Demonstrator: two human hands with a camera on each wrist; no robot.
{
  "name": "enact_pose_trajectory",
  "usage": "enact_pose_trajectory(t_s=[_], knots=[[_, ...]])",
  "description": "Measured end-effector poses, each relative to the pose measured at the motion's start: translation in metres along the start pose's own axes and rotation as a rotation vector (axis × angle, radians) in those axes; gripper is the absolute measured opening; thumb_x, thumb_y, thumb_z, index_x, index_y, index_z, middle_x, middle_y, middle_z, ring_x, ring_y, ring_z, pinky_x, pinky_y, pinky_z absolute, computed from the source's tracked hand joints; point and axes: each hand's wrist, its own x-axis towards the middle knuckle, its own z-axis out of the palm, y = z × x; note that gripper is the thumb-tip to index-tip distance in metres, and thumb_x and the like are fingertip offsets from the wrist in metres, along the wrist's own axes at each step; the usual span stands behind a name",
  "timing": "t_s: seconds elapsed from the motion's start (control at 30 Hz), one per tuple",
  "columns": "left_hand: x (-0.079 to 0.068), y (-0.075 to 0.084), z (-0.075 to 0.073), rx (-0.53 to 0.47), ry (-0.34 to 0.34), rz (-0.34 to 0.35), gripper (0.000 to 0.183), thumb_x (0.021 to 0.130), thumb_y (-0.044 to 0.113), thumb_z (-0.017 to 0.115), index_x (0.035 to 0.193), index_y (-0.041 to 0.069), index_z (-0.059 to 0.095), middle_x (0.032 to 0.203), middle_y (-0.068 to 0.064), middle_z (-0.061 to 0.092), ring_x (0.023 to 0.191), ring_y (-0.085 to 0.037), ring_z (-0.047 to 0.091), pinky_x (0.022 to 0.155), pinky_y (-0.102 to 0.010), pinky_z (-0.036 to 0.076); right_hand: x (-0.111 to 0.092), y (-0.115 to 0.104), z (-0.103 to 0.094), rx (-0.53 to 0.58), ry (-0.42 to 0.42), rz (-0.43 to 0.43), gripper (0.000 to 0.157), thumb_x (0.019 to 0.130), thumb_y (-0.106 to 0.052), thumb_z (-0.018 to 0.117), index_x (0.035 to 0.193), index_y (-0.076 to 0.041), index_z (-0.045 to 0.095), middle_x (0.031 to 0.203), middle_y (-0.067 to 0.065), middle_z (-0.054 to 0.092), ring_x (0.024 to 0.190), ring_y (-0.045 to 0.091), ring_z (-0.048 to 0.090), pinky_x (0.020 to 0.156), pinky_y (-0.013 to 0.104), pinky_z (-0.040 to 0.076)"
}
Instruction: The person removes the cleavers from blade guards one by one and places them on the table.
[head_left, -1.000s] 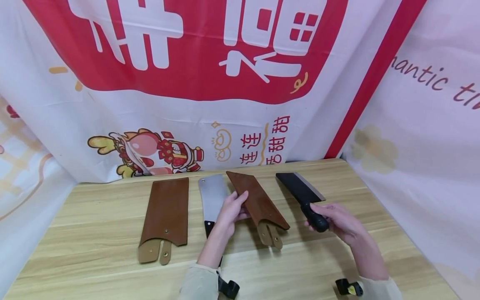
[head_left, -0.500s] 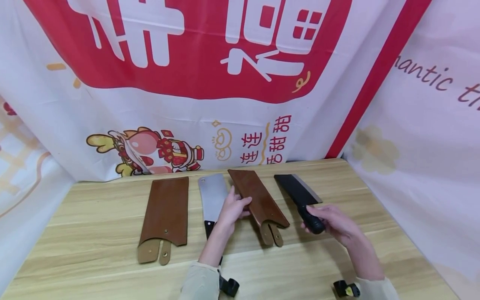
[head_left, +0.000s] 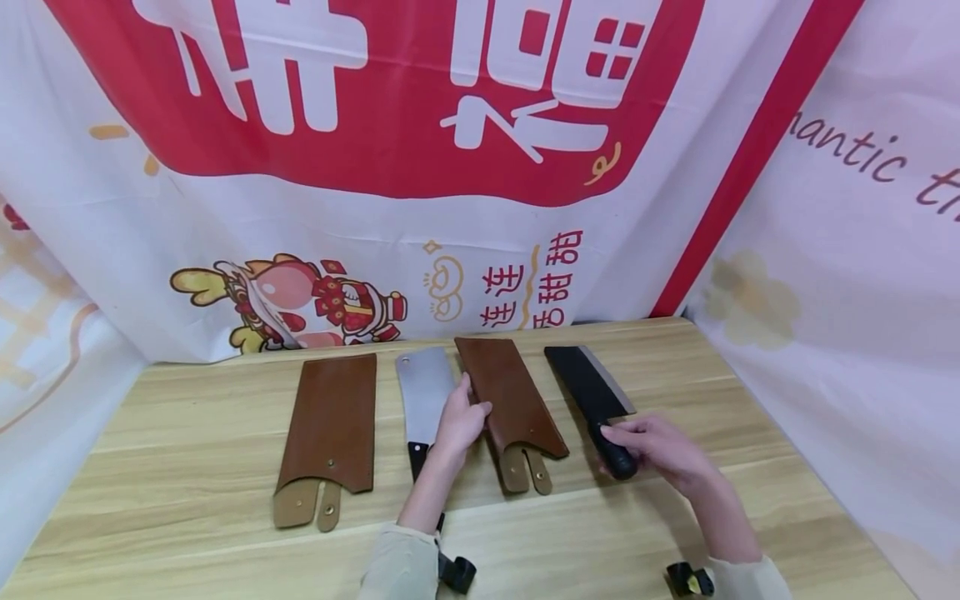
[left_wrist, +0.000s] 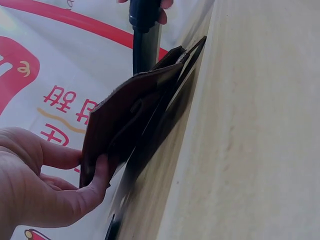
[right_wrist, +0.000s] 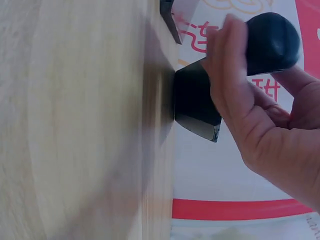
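My left hand [head_left: 459,421] pinches the left edge of a brown leather knife sheath [head_left: 510,387], thumb above and fingers beneath. In the left wrist view this sheath [left_wrist: 132,112] is tilted, with its near edge raised off the wooden table. My right hand [head_left: 660,450] grips the black handle of a cleaver [head_left: 588,383] with a dark blade and a pale cutting edge. The blade points away from me, to the right of the sheath. In the right wrist view the fingers wrap the handle [right_wrist: 272,42], and the blade is close over the table.
A second brown sheath [head_left: 330,425] lies flat at the left of the table [head_left: 187,467]. Between the sheaths lies a silver-bladed cleaver [head_left: 426,387], its black handle partly under my left forearm. A printed cloth [head_left: 420,250] hangs behind the table's back edge.
The right hand has brought the cleaver slightly left and nearer to me. The held sheath's open end has swung left, and the left hand has shifted a little with it.
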Motion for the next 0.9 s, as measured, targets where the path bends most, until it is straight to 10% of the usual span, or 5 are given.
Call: enact_pose_trajectory(t_s=[0.23,0.7,0.9], knots=[[0.0,-0.002,-0.003,0.084,-0.007,0.019,0.073,0.097,-0.004,0.057,0.159,-0.009,0.02,0.167,-0.025,0.017,0.154,-0.04,0.016,0.124,-0.051,0.015,0.006,0.003,0.012,-0.217,0.087,0.053,0.021,0.099,-0.013,0.07,0.084,-0.001,0.062,0.074,-0.003,0.053,0.068,0.009,0.058,0.062,0.027,0.055],[-0.007,-0.002,-0.006,0.321,-0.008,0.1,0.07,0.097,-0.002,0.059,0.155,-0.016,0.023,0.161,-0.035,0.027,0.149,-0.046,0.027,0.122,-0.054,0.025,0.014,-0.009,0.03,-0.62,0.144,-0.034,0.02,0.091,-0.004,0.074,0.101,0.013,0.069,0.073,0.003,0.058,0.067,0.017,0.056,0.062,0.029,0.047],[-0.018,0.013,-0.002,0.443,0.017,0.161,0.06,0.104,0.018,0.059,0.154,-0.009,0.039,0.159,-0.035,0.03,0.147,-0.05,0.029,0.119,-0.061,0.027,0.014,-0.017,0.025,-0.767,0.315,-0.083,0.028,0.1,-0.018,0.068,0.108,0.009,0.072,0.095,0.015,0.072,0.088,0.027,0.066,0.079,0.044,0.055]])
